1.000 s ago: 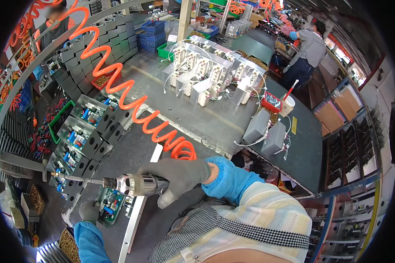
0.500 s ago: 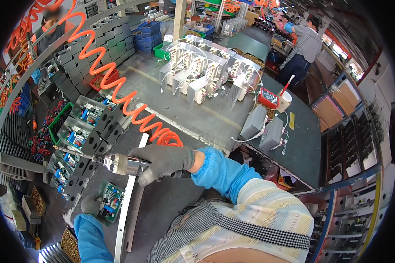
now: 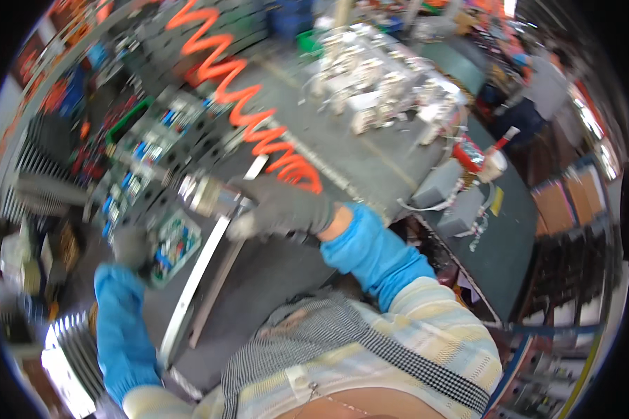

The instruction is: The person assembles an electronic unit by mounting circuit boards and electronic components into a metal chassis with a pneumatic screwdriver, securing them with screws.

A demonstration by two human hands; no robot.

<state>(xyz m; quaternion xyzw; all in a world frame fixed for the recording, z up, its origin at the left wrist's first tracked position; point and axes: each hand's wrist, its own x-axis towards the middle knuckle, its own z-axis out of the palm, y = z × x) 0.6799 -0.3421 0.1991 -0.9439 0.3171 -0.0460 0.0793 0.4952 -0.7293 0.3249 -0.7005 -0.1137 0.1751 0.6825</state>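
Observation:
In my gloved right hand (image 3: 279,208) is a silver air screwdriver (image 3: 206,195), fingers wrapped round its body, its blurred shaft pointing left. My gloved left hand (image 3: 131,247) is closed on the left edge of a circuit board in a shallow clear-green case (image 3: 175,248); motion blur softens its fingers. Blue and green parts stand on the board. A pale metal bar (image 3: 197,279) runs slantwise on the bench beside the case, passing under the screwdriver. An orange coiled air hose (image 3: 237,105) hangs down near my right hand.
Several more circuit boards in cases (image 3: 147,150) line the bench at left, beside dark metal housings (image 3: 189,143). Wired metal units (image 3: 391,80) stand at the back. At right are grey boxes (image 3: 461,213), a red bin (image 3: 468,153) and a person (image 3: 541,91) farther off.
The whole view has shifted and blurred, with the bench scene moving up and rightward. Both hands appear higher in the picture. The screwdriver stays in my right hand, the case beside my left.

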